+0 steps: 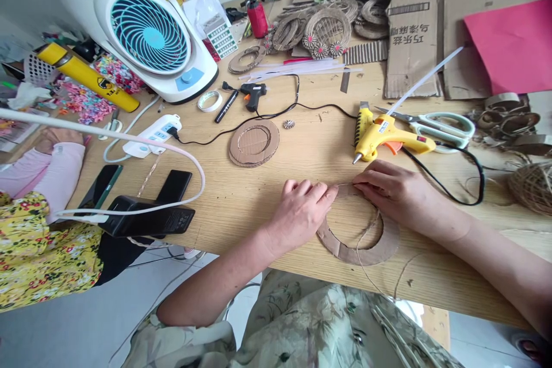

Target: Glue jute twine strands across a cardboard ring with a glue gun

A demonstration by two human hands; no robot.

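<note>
A flat ring of brown corrugated cardboard (pixel 353 256) lies on the pale wood-grain table (pixel 319 146), at its near edge. Its far rim is pinched by the left hand (pixel 302 210) and the right hand (pixel 392 191), fingertips closed on a thin twine strand (pixel 360 243) that trails across the hole. At 12 o'clock from the ring, a yellow plastic glue gun (pixel 383 135) is propped, with pale-handled scissors (pixel 435 123) beside it. At 3 o'clock a rough ball of twine (pixel 532 184) is seen. At 10 o'clock lies a second cardboard ring (pixel 253 142), and further out a white round fan (pixel 149 34). Beyond it, a white lattice basket (pixel 37 69) stands; its contents cannot be made out.
</note>
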